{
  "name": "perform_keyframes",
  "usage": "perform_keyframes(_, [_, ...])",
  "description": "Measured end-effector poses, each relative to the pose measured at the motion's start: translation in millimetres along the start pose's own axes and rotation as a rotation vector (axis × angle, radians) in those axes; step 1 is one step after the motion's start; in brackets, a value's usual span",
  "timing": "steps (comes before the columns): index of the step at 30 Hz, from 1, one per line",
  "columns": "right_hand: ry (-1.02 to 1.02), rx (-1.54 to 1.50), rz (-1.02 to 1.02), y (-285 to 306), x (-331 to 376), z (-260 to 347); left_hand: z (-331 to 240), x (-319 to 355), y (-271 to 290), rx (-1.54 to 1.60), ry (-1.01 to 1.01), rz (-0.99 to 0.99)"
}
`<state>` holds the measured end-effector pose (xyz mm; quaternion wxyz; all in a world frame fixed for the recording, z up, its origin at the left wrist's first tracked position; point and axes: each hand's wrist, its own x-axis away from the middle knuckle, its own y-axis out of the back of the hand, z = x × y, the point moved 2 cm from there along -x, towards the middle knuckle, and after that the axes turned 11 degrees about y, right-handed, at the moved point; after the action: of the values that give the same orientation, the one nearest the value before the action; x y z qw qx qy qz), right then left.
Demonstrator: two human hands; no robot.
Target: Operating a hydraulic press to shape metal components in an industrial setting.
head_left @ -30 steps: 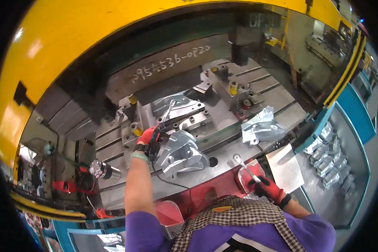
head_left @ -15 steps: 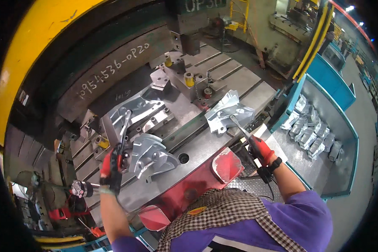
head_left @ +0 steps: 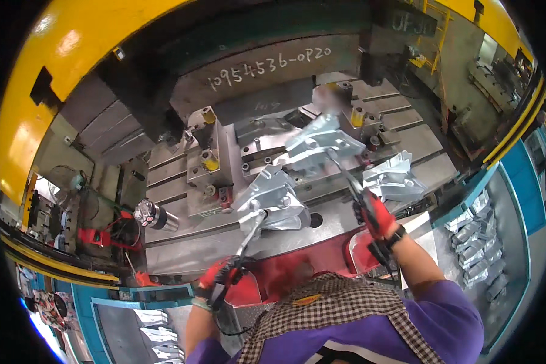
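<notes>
My left hand (head_left: 219, 276), in a red glove, grips a thin pick-up rod (head_left: 250, 233) whose tip sits on a shiny stamped metal part (head_left: 272, 199) on the grey press bed (head_left: 182, 242). My right hand (head_left: 375, 215), also red-gloved, grips a second rod (head_left: 343, 173). Its tip carries another stamped part (head_left: 317, 144), tilted over the lower die (head_left: 261, 136). A third stamped part (head_left: 394, 177) lies on the bed to the right of my right hand.
A yellow press frame (head_left: 48, 67) arches over a grey upper die block (head_left: 267, 67). A bin of stamped parts (head_left: 476, 242) stands at right, more parts (head_left: 155, 337) at lower left. A red guard plate (head_left: 285, 273) is near my chest, a metal cylinder (head_left: 155, 215) at left.
My left hand has drawn back toward my body from the near part, now reaching it with the rod. My right hand has risen from the red guard, its rod now on a part over the die.
</notes>
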<state>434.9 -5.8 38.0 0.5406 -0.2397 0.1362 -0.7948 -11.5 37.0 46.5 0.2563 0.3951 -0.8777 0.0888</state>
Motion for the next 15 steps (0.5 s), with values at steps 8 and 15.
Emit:
perform_keyframes(8, [-0.164, 0.205, 0.129, -116, -146, -42, 52, -9, 3, -0.270, -0.198, -0.168])
perform_keyframes(15, [0.114, 1.050, 0.176, -142, -182, -27, 86, 15, 2, -0.445, -0.202, -0.252])
